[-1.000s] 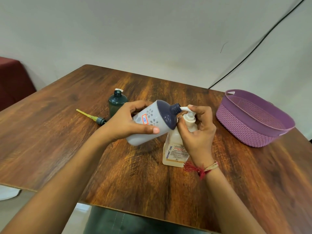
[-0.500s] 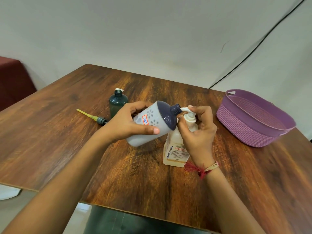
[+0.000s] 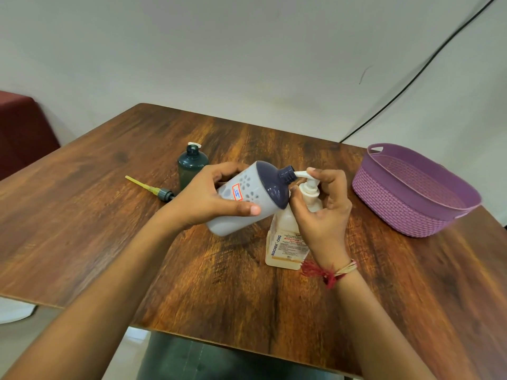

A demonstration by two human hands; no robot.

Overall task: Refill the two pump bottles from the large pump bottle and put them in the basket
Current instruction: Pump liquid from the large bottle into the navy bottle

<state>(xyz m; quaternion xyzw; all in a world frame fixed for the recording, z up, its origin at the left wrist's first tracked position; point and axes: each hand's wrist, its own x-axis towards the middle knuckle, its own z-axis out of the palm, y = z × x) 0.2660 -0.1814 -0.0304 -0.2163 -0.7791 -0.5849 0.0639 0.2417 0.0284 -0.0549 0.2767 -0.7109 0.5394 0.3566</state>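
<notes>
1. One tilted grey bottle (image 3: 248, 192) is held above the worktop (image 3: 219, 283) in the left grip (image 3: 208, 198), its open neck at the nozzle of the large pump bottle (image 3: 285, 242)
2. Standing upright, that bottle has the right grip (image 3: 323, 212) curled round its pump head
3. Uncapped, the green bottle (image 3: 192, 168) stands behind, the loose pump (image 3: 153, 187) lying beside it
4. Well to the right sits the purple basket (image 3: 397, 204)

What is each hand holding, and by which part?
The left hand grips the grey bottle round its body; the right hand holds the large pump bottle by its pump head.

Basket (image 3: 397, 207) right of large pump bottle (image 3: 282, 242)
</notes>
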